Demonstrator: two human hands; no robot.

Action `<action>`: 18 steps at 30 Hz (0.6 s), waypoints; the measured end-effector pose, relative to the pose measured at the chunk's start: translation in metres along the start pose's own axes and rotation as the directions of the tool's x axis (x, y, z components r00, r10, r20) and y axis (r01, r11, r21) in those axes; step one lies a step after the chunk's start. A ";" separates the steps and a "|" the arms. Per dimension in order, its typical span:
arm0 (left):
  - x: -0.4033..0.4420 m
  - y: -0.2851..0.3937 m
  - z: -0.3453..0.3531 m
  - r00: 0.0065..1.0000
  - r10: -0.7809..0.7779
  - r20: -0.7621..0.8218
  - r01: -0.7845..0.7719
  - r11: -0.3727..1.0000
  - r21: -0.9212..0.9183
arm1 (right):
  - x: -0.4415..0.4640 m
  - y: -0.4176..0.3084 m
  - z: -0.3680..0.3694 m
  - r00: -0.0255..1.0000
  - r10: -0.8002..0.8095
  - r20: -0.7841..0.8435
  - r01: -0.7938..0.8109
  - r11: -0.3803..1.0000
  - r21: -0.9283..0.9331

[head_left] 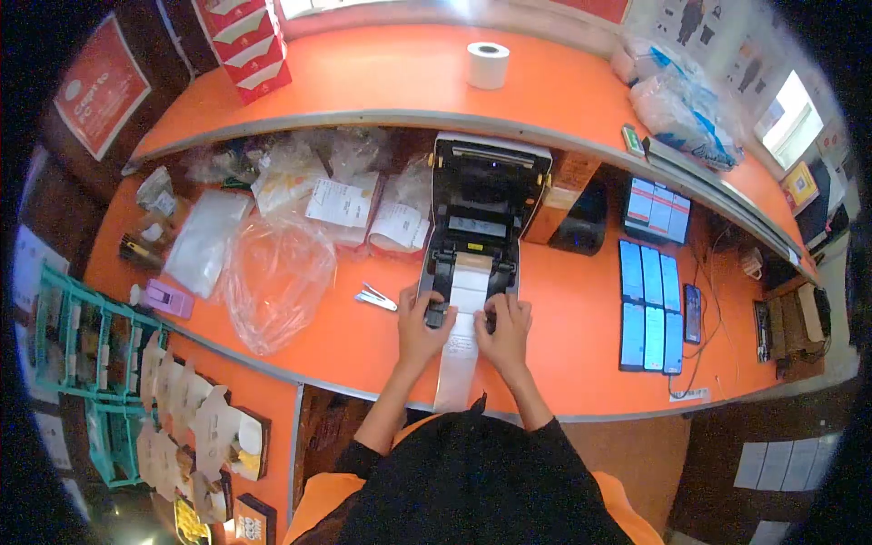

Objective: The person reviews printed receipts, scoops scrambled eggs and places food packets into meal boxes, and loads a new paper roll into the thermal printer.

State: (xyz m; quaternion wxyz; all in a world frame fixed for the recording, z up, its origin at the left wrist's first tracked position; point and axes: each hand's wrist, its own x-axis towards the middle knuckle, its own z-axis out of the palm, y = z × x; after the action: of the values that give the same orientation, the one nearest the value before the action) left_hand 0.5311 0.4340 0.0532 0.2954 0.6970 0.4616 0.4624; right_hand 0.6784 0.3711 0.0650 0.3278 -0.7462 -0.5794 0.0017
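Note:
A label printer [477, 248] stands on the orange counter with its dark lid raised. A strip of white labels [468, 301] runs out of its middle and hangs toward the counter's front edge. My left hand [423, 324] is closed at the printer's front left corner, its fingers curled over a black part beside the strip. On the other side, my right hand [505, 329] has its fingers bent around the front right corner. The fingertips of both hands are partly hidden. A small stapler-like tool [376, 297] lies left of my left hand.
Clear plastic bags [277, 282] and bags with receipts [341, 204] lie left of the printer. Several phones [645, 304] and a tablet [656, 211] are at the right. Above runs a shelf [381, 73] with a paper roll [488, 65]. Food boxes [213, 427] stand lower left.

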 end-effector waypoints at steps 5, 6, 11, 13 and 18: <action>-0.003 -0.004 0.000 0.997 0.069 -0.042 -0.068 0.997 0.042 | -0.003 0.010 0.008 0.988 -0.109 -0.112 0.126 0.979 0.157; -0.004 -0.003 -0.001 0.998 0.053 -0.047 -0.052 0.998 0.023 | -0.004 0.012 0.010 0.987 -0.112 -0.113 0.129 0.979 0.159; -0.006 -0.009 -0.003 0.998 0.065 0.009 -0.066 0.994 0.083 | -0.005 0.012 0.009 0.989 -0.100 -0.106 0.116 0.980 0.160; -0.006 -0.009 -0.003 0.998 0.054 0.044 -0.057 0.996 0.063 | -0.006 0.007 0.004 0.996 -0.043 -0.081 0.057 0.982 0.179; 0.005 0.001 -0.005 0.997 0.036 0.073 -0.041 0.997 0.061 | 0.030 -0.016 -0.035 0.981 -0.062 -0.186 0.080 0.992 0.093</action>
State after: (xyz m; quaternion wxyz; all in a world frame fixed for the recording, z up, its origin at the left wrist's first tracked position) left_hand 0.5276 0.4382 0.0576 0.2807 0.7310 0.4514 0.4279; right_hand 0.6877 0.3816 0.1117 0.4165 -0.7047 -0.5722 -0.0497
